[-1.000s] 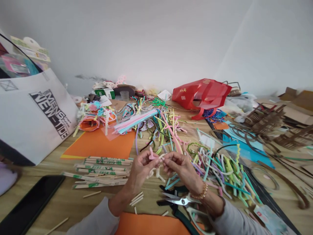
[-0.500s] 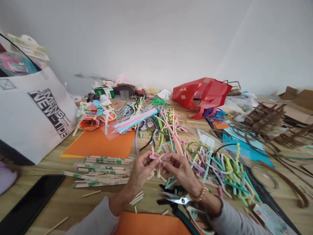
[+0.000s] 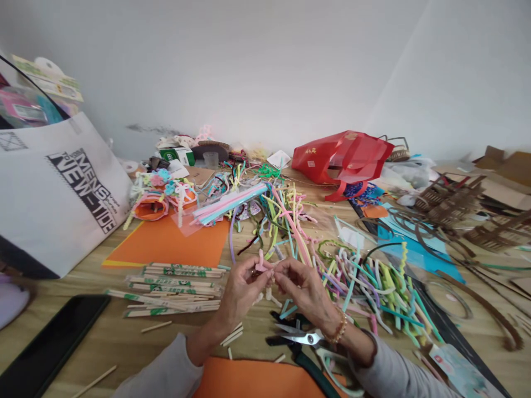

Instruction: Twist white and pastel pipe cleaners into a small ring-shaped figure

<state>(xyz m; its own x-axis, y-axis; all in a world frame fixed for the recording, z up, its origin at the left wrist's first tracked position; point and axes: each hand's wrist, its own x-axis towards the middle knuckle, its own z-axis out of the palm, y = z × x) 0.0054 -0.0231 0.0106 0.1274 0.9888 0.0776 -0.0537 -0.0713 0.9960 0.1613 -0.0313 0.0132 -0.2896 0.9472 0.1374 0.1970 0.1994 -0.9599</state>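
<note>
Between my two hands, in the middle of the view, is a short bent piece of pink pipe cleaner [image 3: 261, 262]. My left hand [image 3: 241, 287] pinches it between thumb and fingers. The fingertips of my right hand [image 3: 303, 287] are closed on its other end, close against the left fingertips, which hide part of it. Below my right hand lie open scissors [image 3: 310, 338] and dark-handled pliers [image 3: 309, 365]. Loose pipe cleaners [image 3: 381, 293] in many colours are heaped to the right of the hands.
Paper-wrapped chopsticks [image 3: 174, 287] lie at left, near a black phone [image 3: 53, 342]. Orange sheets [image 3: 174, 243] are behind them. A white bag [image 3: 62, 204] stands at far left. A red bag [image 3: 323, 157] lies by the wall, and brown baskets [image 3: 452, 199] sit at right.
Both hands stay nearly in place, with the fingertips shifting slightly on the pink pipe cleaner. Its upright end has moved a little.
</note>
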